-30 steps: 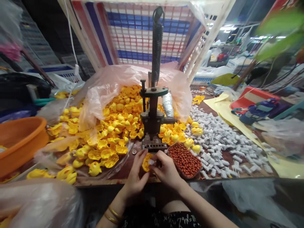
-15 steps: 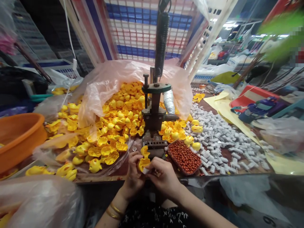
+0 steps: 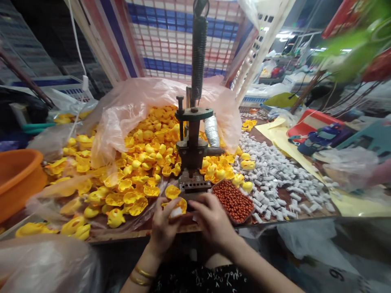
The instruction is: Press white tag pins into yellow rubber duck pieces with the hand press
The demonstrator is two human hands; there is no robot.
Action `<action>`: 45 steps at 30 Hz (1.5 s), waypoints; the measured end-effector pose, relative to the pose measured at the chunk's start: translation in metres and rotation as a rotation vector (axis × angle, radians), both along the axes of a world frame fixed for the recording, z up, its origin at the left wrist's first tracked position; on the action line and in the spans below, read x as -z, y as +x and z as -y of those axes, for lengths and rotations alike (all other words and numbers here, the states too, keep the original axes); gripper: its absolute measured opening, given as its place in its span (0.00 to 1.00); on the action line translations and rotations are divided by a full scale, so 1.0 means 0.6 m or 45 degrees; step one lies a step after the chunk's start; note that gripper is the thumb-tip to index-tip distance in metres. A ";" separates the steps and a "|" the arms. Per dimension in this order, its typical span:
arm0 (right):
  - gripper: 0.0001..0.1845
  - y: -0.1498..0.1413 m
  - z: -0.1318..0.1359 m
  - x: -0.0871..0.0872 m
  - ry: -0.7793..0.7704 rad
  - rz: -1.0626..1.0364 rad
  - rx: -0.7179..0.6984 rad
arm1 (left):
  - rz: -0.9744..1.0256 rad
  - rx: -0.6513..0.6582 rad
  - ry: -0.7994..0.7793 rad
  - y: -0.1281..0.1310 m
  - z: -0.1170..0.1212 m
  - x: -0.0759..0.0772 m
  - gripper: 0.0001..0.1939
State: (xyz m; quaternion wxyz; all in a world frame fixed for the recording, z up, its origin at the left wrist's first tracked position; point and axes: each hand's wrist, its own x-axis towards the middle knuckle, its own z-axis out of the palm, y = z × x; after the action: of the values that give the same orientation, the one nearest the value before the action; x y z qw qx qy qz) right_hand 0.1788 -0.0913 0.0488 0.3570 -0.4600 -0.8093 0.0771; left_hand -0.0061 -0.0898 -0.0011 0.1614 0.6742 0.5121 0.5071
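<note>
My left hand [image 3: 163, 228] holds a yellow duck half-shell [image 3: 177, 207] with a small white piece pressed into it, at the table's near edge. My right hand [image 3: 210, 219] sits just to its right, fingers curled beside the shell and touching the base of the dark metal hand press [image 3: 192, 152]. Whether the right hand holds anything I cannot tell. A second yellow shell [image 3: 172, 191] lies in front of the press base. Right of my right hand stands a tray of small red-brown beads [image 3: 233, 201].
A big pile of yellow duck shells [image 3: 143, 158] spills from a pink plastic bag [image 3: 134, 106] behind the press. Several small white parts [image 3: 281, 183] cover the table's right side. An orange basin [image 3: 18, 179] stands at the left. A striped crate [image 3: 180, 36] leans behind.
My left hand has turned the yellow shell and lowered it slightly, the white piece now showing in it. My right hand has slid right, off the shell. The view shifted a little to the right.
</note>
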 end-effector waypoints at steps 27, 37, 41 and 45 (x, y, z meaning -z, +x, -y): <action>0.04 -0.045 -0.050 0.018 -0.504 -0.792 -0.073 | 1.453 0.056 -0.855 0.038 -0.032 -0.054 0.21; 0.05 -0.042 -0.054 0.012 -0.432 -0.737 -0.101 | 1.493 0.051 -0.855 0.033 -0.033 -0.051 0.20; 0.06 -0.039 -0.059 0.013 -0.907 -1.038 -0.088 | 1.481 0.086 -0.890 0.029 -0.034 -0.049 0.20; 0.07 -0.040 -0.062 0.017 -1.005 -1.107 -0.060 | 1.428 0.073 -0.874 0.029 -0.033 -0.045 0.20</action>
State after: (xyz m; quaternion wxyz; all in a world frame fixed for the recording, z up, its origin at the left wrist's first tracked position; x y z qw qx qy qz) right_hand 0.1548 -0.0541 0.0386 0.4562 -0.4661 -0.5086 0.5620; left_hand 0.0114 -0.0697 0.0261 0.6232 0.2311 0.4648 0.5849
